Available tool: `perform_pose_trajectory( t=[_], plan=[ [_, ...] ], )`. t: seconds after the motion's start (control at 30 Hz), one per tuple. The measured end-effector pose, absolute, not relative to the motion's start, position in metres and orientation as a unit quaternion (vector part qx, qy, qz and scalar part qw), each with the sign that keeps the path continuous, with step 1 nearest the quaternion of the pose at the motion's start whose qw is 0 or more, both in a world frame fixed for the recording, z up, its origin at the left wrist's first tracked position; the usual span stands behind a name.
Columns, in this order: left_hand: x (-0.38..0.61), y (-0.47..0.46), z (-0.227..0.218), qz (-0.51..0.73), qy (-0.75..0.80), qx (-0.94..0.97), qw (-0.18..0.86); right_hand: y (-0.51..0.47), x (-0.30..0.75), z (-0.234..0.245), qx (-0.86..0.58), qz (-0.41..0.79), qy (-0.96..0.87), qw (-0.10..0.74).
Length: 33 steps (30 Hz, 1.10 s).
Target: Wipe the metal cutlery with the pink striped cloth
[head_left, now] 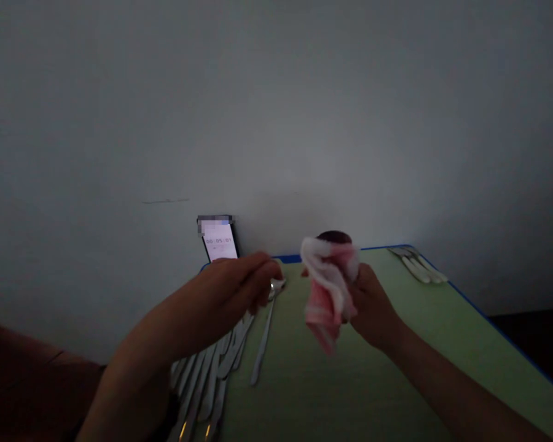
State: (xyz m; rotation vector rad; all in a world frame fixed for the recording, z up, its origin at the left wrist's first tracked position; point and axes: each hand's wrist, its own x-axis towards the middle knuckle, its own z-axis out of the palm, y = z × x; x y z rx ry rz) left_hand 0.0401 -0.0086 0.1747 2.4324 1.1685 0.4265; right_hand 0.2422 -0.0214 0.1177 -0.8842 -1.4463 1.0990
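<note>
My right hand (pixel 371 304) is closed on a crumpled pink and white cloth (pixel 329 285), which hangs down over the table and is blurred by motion. The top of a dark round object (pixel 335 236) shows just behind the cloth; I cannot tell whether the hand holds it. My left hand (pixel 246 279) is bent downward over the far left of the table. Its fingertips, partly hidden, are beside the bowl of a metal spoon (pixel 262 350). Under my left forearm several metal pieces of cutlery (pixel 209 368) lie side by side, handles toward me.
The pale green table (pixel 313 399) has a blue edge and stands against a grey wall (pixel 286 123). A phone (pixel 220 239) showing a timer leans on the wall at the back left. Several pieces of white-handled cutlery (pixel 417 267) lie at the far right corner.
</note>
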Motion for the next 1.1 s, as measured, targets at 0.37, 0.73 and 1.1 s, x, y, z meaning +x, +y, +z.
perform_pose_trajectory(
  t=[0.37,0.73,1.1],
  plan=[
    [0.051,-0.009,0.176,0.068,0.395,0.909,0.116,-0.016,0.243,0.115,-0.360,0.244,-0.851,0.294],
    [0.030,0.002,0.173,0.082,0.384,0.913,0.107,-0.017,0.253,0.126,-0.388,0.214,-0.879,0.177],
    [0.041,0.003,0.172,0.119,0.383,0.891,0.213,-0.025,0.249,0.129,-0.421,0.088,-0.887,0.169]
  ],
)
